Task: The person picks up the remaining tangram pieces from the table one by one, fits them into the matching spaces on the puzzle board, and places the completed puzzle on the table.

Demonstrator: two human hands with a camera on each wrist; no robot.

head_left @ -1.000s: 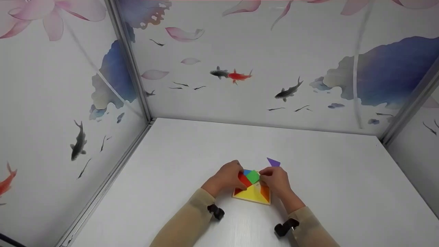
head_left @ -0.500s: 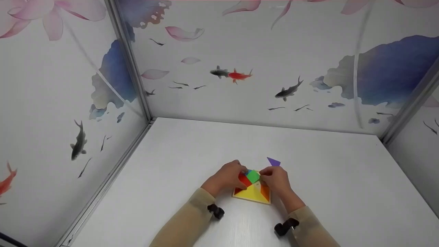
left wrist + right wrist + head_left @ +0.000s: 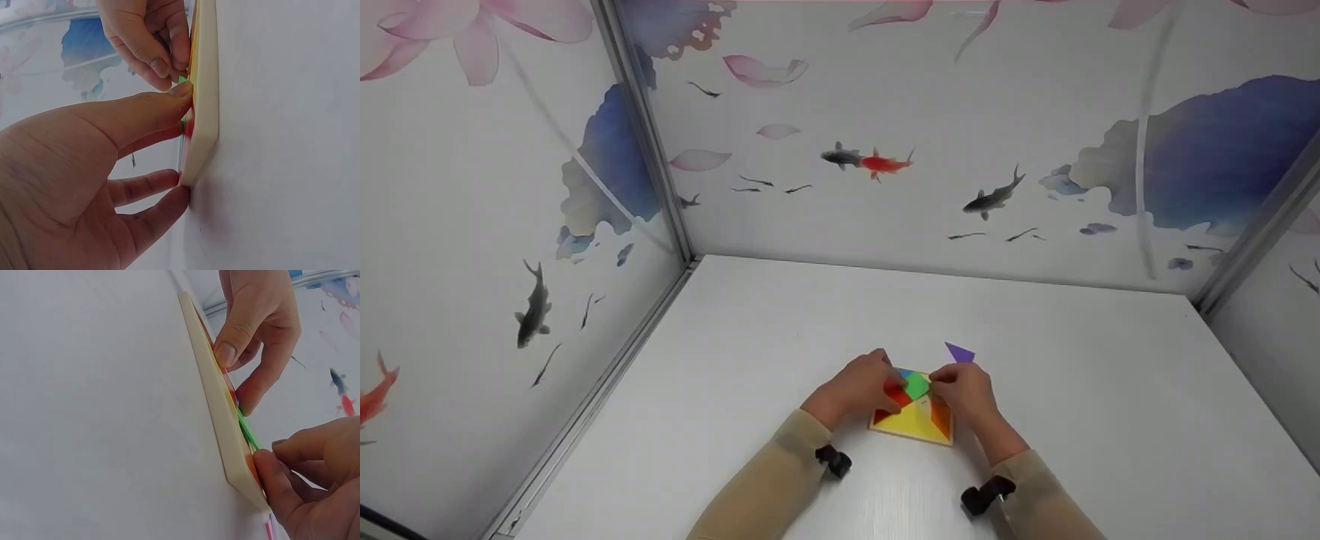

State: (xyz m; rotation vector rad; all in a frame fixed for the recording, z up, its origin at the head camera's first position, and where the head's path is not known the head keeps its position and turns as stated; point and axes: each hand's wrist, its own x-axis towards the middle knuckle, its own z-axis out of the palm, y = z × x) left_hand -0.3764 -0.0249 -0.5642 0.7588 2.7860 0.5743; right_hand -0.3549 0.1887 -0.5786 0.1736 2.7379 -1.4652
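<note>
A wooden tangram tray [image 3: 911,437] lies on the table, filled with flat coloured pieces. The green square piece [image 3: 917,385] tilts up out of the tray, as its raised edge in the right wrist view shows. My right hand [image 3: 966,390] pinches the green square's right corner between thumb and forefinger. With its thumb on the red piece [image 3: 898,396], my left hand [image 3: 856,386] presses from the left; its forefinger touches the green square. Other left fingers [image 3: 163,211] rest against the tray's side. A blue piece [image 3: 906,371] shows partly behind the green one.
A purple triangle [image 3: 960,352] lies on the white table [image 3: 780,322] just beyond my right hand. Yellow [image 3: 916,424] and orange [image 3: 940,422] pieces fill the tray's near part. Printed panels [image 3: 885,217] stand at the table's back and sides.
My left forefinger has shifted right and down, from beside the blue piece onto the green square. The right hand keeps its pinch in nearly the same place.
</note>
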